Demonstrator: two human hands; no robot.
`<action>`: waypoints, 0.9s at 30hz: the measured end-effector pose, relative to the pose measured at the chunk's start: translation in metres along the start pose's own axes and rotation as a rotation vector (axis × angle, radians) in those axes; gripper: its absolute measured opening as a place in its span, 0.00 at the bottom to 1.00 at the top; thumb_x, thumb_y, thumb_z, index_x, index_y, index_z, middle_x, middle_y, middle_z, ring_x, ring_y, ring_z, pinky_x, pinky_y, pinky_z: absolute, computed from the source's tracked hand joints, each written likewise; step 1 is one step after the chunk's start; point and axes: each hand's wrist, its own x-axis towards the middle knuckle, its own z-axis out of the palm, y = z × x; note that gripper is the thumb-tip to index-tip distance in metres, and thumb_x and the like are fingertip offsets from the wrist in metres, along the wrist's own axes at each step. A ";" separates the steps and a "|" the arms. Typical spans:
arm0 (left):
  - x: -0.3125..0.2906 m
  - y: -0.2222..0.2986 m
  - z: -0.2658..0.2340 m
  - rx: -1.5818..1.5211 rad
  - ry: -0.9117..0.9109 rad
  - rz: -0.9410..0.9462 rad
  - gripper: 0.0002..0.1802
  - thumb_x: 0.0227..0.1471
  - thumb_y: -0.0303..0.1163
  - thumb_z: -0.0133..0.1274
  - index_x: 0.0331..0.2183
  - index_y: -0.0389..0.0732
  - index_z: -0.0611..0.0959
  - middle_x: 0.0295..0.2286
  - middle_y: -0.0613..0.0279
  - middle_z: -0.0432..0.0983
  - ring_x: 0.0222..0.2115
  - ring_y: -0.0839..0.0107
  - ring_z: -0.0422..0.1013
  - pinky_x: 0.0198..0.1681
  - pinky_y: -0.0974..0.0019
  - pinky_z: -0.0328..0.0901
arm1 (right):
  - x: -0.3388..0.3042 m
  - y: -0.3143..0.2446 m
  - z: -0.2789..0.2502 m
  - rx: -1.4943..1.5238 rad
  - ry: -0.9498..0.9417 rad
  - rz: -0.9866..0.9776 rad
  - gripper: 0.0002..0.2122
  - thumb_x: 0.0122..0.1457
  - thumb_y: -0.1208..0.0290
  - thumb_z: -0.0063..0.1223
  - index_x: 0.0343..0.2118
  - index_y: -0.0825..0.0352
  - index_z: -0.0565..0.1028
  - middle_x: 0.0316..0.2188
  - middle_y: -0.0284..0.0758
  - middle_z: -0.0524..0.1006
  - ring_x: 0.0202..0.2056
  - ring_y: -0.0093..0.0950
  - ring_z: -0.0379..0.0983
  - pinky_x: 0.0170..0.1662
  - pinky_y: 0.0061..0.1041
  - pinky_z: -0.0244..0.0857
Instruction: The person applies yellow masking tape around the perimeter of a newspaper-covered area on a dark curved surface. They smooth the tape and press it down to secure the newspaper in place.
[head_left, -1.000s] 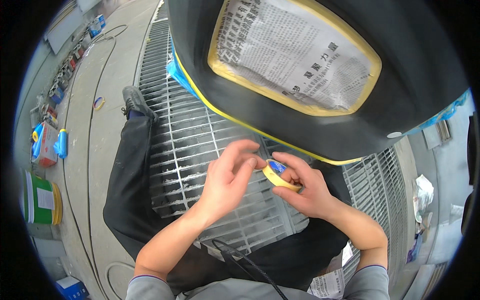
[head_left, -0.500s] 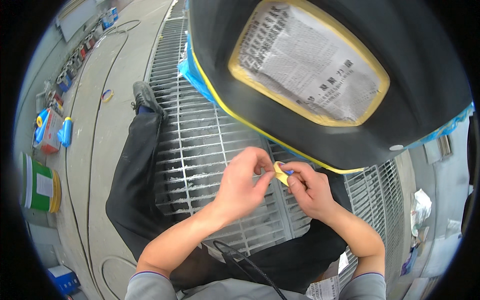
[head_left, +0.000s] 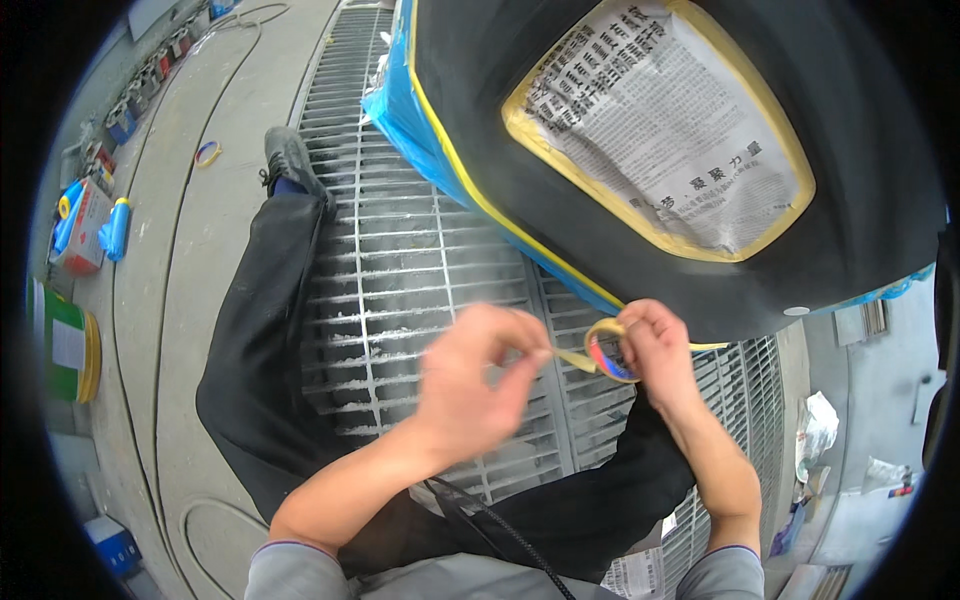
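Note:
My right hand [head_left: 657,350] grips a roll of yellow masking tape [head_left: 590,343] with a red and blue core. Thumb and fingertips of my left hand [head_left: 478,372], a little blurred, pinch the free end of that tape. A short strip runs between the two hands. Just beyond them stands a large dark panel [head_left: 470,120], its lower edge lined with yellow tape and blue plastic film [head_left: 408,130]. Printed paper [head_left: 670,140], bordered with yellow tape, covers an opening in the panel.
Metal floor grating [head_left: 400,270] lies under my legs. Another tape roll [head_left: 208,154] rests on the concrete at left. Beyond it are a red-and-white box [head_left: 85,228], a blue roll of film [head_left: 115,230], a green bucket [head_left: 65,345] and a row of cans. A hose [head_left: 195,510] curves along the floor.
My right hand has moved away from the left and turned, bringing the roll into view. A strip of tape now stretches between the hands. The whole view has shifted slightly.

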 end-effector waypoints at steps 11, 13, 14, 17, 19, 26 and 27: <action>0.043 -0.010 -0.031 -0.485 0.065 -0.392 0.16 0.62 0.18 0.62 0.42 0.42 0.71 0.38 0.63 0.82 0.35 0.83 0.70 0.43 0.74 0.67 | 0.001 -0.089 0.060 -0.105 -0.330 -0.250 0.18 0.69 0.69 0.61 0.57 0.70 0.74 0.30 0.29 0.83 0.23 0.11 0.71 0.27 0.17 0.63; 0.046 -0.011 -0.031 -0.465 0.061 -0.392 0.16 0.61 0.18 0.63 0.42 0.42 0.71 0.37 0.63 0.82 0.35 0.83 0.70 0.43 0.73 0.67 | 0.009 -0.084 0.065 -0.194 -0.281 -0.341 0.12 0.68 0.71 0.62 0.50 0.71 0.77 0.27 0.28 0.81 0.23 0.11 0.70 0.27 0.17 0.63; 0.046 -0.012 -0.032 -0.465 0.059 -0.395 0.16 0.61 0.18 0.62 0.43 0.41 0.72 0.37 0.64 0.82 0.36 0.81 0.72 0.44 0.72 0.68 | 0.014 -0.080 0.069 -0.238 -0.259 -0.384 0.10 0.68 0.72 0.62 0.47 0.71 0.78 0.26 0.27 0.81 0.23 0.10 0.70 0.27 0.17 0.62; 0.050 -0.021 -0.032 -0.251 0.081 -0.271 0.15 0.57 0.17 0.62 0.41 0.40 0.74 0.34 0.66 0.80 0.36 0.79 0.73 0.43 0.70 0.69 | 0.012 -0.083 0.085 -0.322 -0.118 -0.565 0.05 0.65 0.75 0.64 0.37 0.70 0.80 0.22 0.32 0.81 0.22 0.18 0.75 0.26 0.25 0.66; 0.052 -0.027 -0.034 -0.029 0.109 -0.175 0.14 0.55 0.17 0.62 0.39 0.39 0.74 0.32 0.67 0.78 0.34 0.78 0.72 0.41 0.69 0.69 | 0.014 -0.084 0.094 -0.451 -0.064 -0.722 0.04 0.63 0.75 0.64 0.36 0.68 0.80 0.23 0.34 0.81 0.21 0.24 0.77 0.26 0.29 0.68; 0.087 -0.060 -0.063 -0.101 0.616 -0.344 0.12 0.57 0.21 0.62 0.38 0.38 0.75 0.30 0.68 0.76 0.30 0.79 0.70 0.38 0.71 0.69 | 0.014 -0.083 0.110 -0.637 0.300 -1.100 0.02 0.61 0.80 0.62 0.34 0.66 0.81 0.27 0.35 0.82 0.24 0.32 0.80 0.27 0.30 0.72; 0.093 -0.075 -0.083 -0.090 0.679 -0.284 0.11 0.58 0.22 0.63 0.39 0.38 0.75 0.31 0.68 0.76 0.31 0.80 0.71 0.38 0.71 0.69 | 0.018 -0.085 0.112 -0.546 0.311 -1.047 0.01 0.62 0.80 0.62 0.34 0.67 0.81 0.26 0.35 0.81 0.23 0.28 0.79 0.28 0.28 0.71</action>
